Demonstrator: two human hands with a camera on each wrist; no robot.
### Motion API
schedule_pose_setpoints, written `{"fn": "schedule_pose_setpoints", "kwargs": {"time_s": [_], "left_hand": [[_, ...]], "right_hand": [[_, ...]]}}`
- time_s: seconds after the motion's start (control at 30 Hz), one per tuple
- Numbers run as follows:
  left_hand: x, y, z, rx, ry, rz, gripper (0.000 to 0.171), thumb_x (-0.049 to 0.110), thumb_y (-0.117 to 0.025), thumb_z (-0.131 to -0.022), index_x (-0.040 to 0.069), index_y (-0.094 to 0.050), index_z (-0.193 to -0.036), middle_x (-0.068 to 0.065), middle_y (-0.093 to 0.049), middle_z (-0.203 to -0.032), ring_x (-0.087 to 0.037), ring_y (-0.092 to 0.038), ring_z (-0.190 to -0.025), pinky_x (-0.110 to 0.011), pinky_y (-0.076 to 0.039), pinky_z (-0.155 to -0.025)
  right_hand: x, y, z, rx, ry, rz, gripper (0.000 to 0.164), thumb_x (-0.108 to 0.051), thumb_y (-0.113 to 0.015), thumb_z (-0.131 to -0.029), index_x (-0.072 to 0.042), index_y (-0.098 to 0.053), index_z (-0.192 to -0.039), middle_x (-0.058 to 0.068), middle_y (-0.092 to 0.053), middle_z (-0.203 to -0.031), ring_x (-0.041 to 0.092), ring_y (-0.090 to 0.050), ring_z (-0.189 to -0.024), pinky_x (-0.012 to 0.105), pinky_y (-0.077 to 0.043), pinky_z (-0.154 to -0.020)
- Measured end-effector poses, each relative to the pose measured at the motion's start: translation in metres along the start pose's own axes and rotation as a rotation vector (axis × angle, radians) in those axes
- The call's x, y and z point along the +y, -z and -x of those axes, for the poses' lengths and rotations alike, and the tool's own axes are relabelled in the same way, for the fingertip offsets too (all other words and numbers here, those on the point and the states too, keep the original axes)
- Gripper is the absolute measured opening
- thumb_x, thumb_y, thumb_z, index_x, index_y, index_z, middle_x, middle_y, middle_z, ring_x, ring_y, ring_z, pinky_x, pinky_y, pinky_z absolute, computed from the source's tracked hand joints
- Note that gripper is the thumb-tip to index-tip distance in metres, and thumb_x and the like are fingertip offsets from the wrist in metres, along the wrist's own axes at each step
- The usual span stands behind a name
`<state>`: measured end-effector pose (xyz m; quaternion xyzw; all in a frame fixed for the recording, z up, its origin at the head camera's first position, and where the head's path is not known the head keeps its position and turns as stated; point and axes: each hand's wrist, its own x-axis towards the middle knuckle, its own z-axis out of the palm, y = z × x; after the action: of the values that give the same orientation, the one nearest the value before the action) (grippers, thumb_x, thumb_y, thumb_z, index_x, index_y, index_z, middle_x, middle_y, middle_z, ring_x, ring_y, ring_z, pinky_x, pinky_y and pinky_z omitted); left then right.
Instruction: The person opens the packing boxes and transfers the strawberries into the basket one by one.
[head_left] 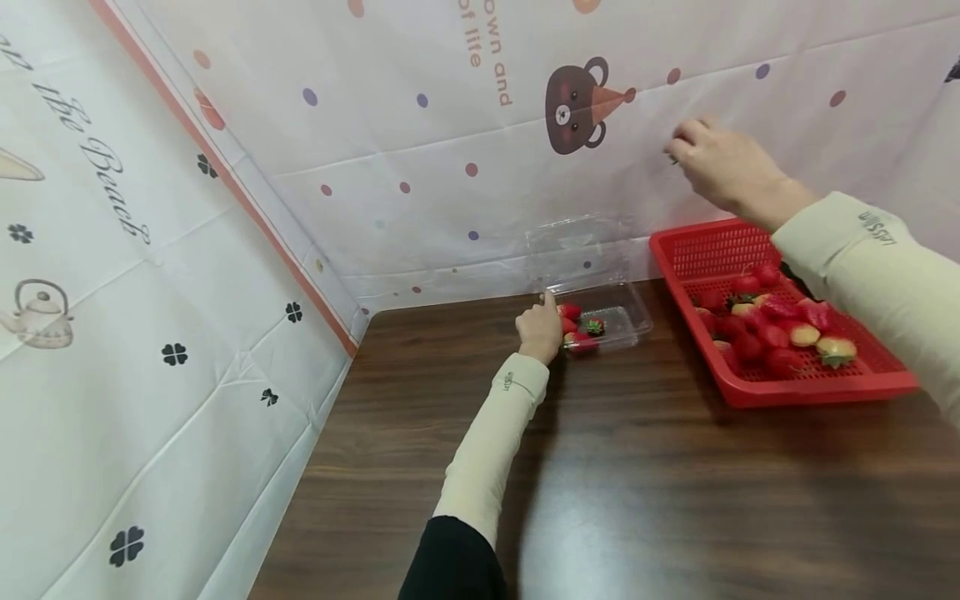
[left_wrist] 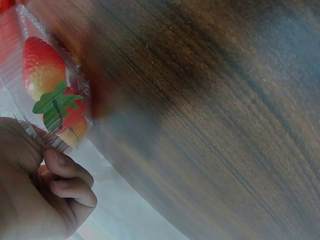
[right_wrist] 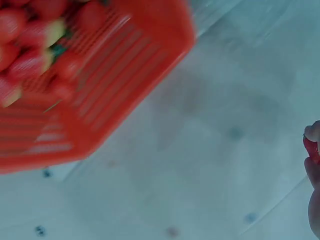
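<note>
My left hand (head_left: 542, 327) grips the left edge of a clear plastic clamshell box (head_left: 621, 315), whose lid (head_left: 576, 246) stands raised at the back. Several strawberries (head_left: 580, 342) lie in its left part; the left wrist view shows one red-and-pale strawberry (left_wrist: 42, 67) through the clear wall, close above my curled fingers (left_wrist: 72, 192). My right hand (head_left: 722, 162) is lifted in front of the wall cloth, up and left of the red basket. Between its fingertips it pinches a strawberry (right_wrist: 311, 148), mostly hidden by the fingers.
A red slatted basket (head_left: 693, 354) holding several strawberries (head_left: 776, 333) stands to the right of the box. Both rest on a dark wooden table (head_left: 420, 433). Patterned white cloth (head_left: 420, 150) rises behind the table and along its left side.
</note>
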<state>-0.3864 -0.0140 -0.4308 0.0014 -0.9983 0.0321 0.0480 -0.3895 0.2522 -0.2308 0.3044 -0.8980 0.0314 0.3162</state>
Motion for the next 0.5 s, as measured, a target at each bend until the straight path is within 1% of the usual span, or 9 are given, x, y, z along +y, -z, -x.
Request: {"fn": "schedule_pose_setpoints", "kwargs": {"time_s": [0.13, 0.23, 0.3, 0.37, 0.5], "left_hand": [[-0.001, -0.002, -0.001, 0.016, 0.002, -0.005, 0.033, 0.024, -0.041, -0.108, 0.021, -0.045, -0.141, -0.004, -0.077, -0.108, -0.020, -0.076, -0.091, -0.035, -0.057, -0.069], [-0.002, -0.001, -0.001, 0.028, 0.000, -0.009, 0.032, 0.024, -0.041, -0.108, 0.020, -0.046, -0.139, -0.005, -0.077, -0.107, -0.020, -0.076, -0.090, -0.035, -0.057, -0.068], [-0.003, 0.001, -0.001, 0.034, 0.003, -0.010, 0.032, 0.024, -0.041, -0.108, 0.020, -0.046, -0.140, -0.005, -0.077, -0.107, -0.020, -0.076, -0.090, -0.036, -0.058, -0.069], [-0.005, 0.004, -0.002, 0.034, 0.005, -0.009, 0.033, 0.023, -0.040, -0.108, 0.020, -0.046, -0.140, -0.005, -0.077, -0.107, -0.020, -0.076, -0.091, -0.036, -0.058, -0.070], [-0.006, 0.006, -0.004, 0.035, 0.004, 0.001, 0.032, 0.022, -0.040, -0.108, 0.019, -0.045, -0.140, -0.005, -0.077, -0.109, -0.021, -0.077, -0.093, -0.036, -0.058, -0.071]], "right_hand": [[0.030, -0.001, 0.029, -0.006, -0.073, 0.018, 0.022, 0.012, -0.057, -0.093, 0.015, -0.061, -0.115, 0.036, -0.054, -0.115, 0.055, -0.050, -0.108, 0.068, -0.049, -0.083], [0.048, -0.003, 0.050, -0.016, -0.095, 0.026, 0.021, 0.014, -0.058, -0.091, 0.018, -0.061, -0.111, 0.039, -0.054, -0.110, 0.056, -0.050, -0.103, 0.068, -0.048, -0.084], [0.057, -0.004, 0.061, -0.064, -0.123, 0.039, 0.021, 0.013, -0.059, -0.090, 0.018, -0.060, -0.110, 0.039, -0.053, -0.108, 0.057, -0.049, -0.100, 0.068, -0.048, -0.082], [0.064, -0.008, 0.069, -0.146, -0.168, 0.049, 0.022, 0.011, -0.059, -0.090, 0.017, -0.060, -0.111, 0.039, -0.053, -0.106, 0.057, -0.050, -0.096, 0.069, -0.048, -0.079], [0.073, -0.021, 0.084, -0.379, -0.286, 0.067, 0.028, 0.007, -0.057, -0.093, 0.015, -0.055, -0.119, 0.041, -0.055, -0.110, 0.058, -0.053, -0.096, 0.067, -0.049, -0.077]]}}
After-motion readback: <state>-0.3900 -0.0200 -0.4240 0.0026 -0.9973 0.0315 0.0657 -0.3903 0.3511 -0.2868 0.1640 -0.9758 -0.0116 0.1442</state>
